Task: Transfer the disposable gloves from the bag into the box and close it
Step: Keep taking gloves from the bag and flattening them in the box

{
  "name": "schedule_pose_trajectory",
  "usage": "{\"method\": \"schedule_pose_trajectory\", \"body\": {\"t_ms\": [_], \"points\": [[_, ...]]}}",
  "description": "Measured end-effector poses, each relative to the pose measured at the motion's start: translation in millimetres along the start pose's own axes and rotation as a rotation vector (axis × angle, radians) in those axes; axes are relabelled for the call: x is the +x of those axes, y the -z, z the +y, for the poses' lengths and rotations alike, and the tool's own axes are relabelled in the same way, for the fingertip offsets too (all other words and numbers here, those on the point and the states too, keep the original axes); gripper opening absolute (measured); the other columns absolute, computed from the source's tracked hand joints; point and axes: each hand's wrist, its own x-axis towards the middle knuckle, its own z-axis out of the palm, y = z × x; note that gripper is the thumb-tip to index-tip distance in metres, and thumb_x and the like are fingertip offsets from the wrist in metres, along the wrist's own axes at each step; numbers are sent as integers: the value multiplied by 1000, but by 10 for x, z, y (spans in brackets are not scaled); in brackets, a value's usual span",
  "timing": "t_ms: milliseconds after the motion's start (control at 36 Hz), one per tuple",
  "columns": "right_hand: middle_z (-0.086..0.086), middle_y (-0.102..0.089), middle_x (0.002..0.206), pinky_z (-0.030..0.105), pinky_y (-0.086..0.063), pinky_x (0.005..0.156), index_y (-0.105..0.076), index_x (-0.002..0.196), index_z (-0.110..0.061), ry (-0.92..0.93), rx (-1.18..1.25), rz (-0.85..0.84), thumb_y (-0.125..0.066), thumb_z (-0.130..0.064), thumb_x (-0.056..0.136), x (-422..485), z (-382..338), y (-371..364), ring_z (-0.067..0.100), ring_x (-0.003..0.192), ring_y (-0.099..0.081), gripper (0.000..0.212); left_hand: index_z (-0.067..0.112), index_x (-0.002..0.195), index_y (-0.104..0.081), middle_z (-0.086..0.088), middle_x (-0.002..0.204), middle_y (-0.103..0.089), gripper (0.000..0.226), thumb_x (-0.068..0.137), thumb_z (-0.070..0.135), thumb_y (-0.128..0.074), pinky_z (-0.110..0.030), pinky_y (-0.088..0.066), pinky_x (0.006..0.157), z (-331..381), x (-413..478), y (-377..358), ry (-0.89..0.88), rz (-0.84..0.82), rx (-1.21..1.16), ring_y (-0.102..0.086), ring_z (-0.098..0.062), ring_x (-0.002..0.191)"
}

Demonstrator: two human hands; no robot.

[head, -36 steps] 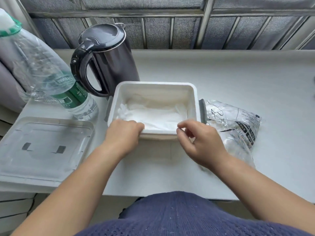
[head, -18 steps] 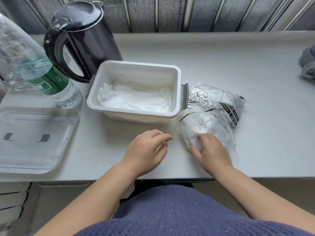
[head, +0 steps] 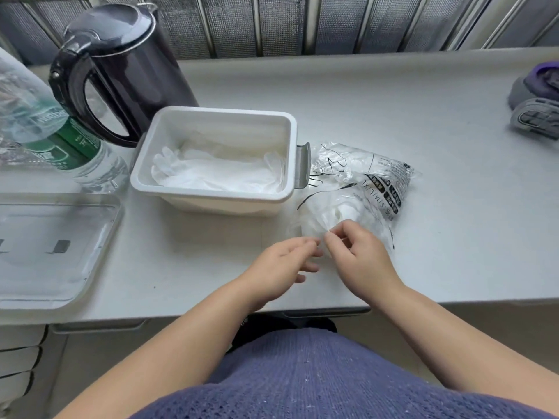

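Counted on bench (head: 393,110): 1 box (head: 211,204), 1 bag (head: 384,173), 1 lid (head: 63,267) | right hand (head: 360,261): pinched bag mouth | left hand (head: 281,264): loose-fingered, gripped nothing

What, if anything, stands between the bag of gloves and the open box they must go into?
Nothing visible does. The bag lies beside the box, by its grey latch, and the box is open, its lid lying apart to the left. The right hand pinches the bag's near end, the left hand next to it.

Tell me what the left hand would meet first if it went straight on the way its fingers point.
Probably the right hand, curled on the near edge of the clear printed plastic bag; depth unclear.
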Motion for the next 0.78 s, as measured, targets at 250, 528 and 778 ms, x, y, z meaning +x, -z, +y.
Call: {"method": "schedule_pose_trajectory", "body": {"t_ms": [250,528,778], "points": [[-1,-49,62,26,-35,59,-51,66,-4,56,225,-43,-55,-15,85,-32,-177,161,8,60,-42,22,11,112,-59,-9,132,-57,43,95,41,-34,-34,-44,81,64,182,-158,115,-42,-391,-56,-22,112],[-3,-44,53,30,-29,56,-48,45,-22,42,940,-93,-43,-10,66,193,-570,589,14,56,-40,24,23,105,-66,2,105,-69,30,97,37,-40,-37,-47,90,174,133,-142,115,34,-279,-63,-16,97],[1,-42,52,24,-39,54,-43,42,-15,-81,1274,-289,-44,-11,59,354,-886,534,17,50,-43,18,9,118,-63,-10,107,-66,63,83,56,-40,-38,-44,87,412,-80,139,5,-193,-688,-60,-25,98]]}}
